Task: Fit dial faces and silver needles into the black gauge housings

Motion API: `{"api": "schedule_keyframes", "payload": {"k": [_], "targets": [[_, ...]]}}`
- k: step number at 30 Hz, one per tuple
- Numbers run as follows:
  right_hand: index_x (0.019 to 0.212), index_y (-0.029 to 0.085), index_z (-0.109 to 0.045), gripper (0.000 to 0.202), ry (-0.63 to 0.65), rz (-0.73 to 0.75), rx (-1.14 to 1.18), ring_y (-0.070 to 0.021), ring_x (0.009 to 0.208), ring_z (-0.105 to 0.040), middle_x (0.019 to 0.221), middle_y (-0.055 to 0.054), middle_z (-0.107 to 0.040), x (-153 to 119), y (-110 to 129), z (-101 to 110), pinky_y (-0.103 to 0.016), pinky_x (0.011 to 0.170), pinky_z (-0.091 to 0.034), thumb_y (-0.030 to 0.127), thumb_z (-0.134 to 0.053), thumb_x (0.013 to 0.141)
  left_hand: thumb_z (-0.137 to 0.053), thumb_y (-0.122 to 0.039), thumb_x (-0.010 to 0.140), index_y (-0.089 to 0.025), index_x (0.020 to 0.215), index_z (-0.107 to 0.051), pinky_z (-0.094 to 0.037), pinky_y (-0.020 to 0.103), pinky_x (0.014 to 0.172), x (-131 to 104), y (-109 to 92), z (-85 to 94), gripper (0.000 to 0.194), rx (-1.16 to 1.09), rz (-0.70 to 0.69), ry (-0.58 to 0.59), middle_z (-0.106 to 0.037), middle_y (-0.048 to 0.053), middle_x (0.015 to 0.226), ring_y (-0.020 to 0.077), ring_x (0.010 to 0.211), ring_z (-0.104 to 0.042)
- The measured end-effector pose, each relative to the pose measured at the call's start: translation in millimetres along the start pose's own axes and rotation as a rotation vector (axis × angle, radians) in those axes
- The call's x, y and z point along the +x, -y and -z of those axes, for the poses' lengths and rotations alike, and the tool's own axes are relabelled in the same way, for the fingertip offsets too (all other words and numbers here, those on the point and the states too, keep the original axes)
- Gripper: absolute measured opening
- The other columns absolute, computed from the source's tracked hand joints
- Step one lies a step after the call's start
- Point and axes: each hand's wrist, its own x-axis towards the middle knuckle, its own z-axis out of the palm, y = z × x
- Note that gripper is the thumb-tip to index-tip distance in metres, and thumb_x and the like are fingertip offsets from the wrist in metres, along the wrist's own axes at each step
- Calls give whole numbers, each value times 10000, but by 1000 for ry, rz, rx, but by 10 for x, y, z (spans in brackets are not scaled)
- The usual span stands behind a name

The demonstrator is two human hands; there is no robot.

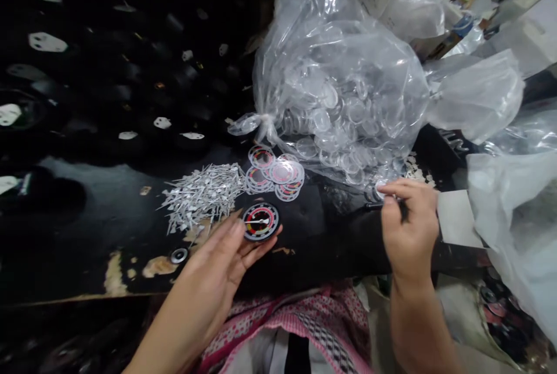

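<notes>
so my left hand (227,251) has the round black dial gauge (261,222), thumb and fingers clamped on its rim, face up with the white pointer aimed left. it's held over the front of the black bench (324,240), just beside a pile of loose metal pointers (204,194) and some printed dial discs (282,171). right hand (411,226) has fingertips at a clear disc (380,189) near the tied plastic bag (343,55), can't tell if they're closed on it.

On the table (324,255) behind the gauge (261,222), needles (206,191) lie left of dial discs (284,171), a bag (343,61) beyond, rightward.
</notes>
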Motion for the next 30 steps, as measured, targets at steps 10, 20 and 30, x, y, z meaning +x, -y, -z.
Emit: {"api": "schedule_keyframes", "payload": {"k": [10,20,30], "targets": [[869,161,-642,201,624,418,10,-215,803,-530,839,-70,-680,23,775,-593,-365,730,-335,199,-479,980,-763,-395,822,-305,1177,-732,-558,291,947,27,77,115,367,152,-1,-9,-657,24,1393,260,1278,-600],[917,156,-590,120,750,418,-118,-217,810,-571,889,-69,-675,57,834,-620,-345,742,-384,188,-486,968,-854,-389,699,-264,922,-768,-631,300,777,65,51,9,269,20,150,-147,-773,33,1136,254,1003,-728],[842,173,-640,107,884,80,107,-144,718,-600,779,0,-685,151,865,-602,-279,697,-412,181,-565,917,-756,-500,783,-339,1093,-753,-491,467,1081,107,225,147,350,187,-11,-157,-728,-4,1278,325,1290,-594]]}}
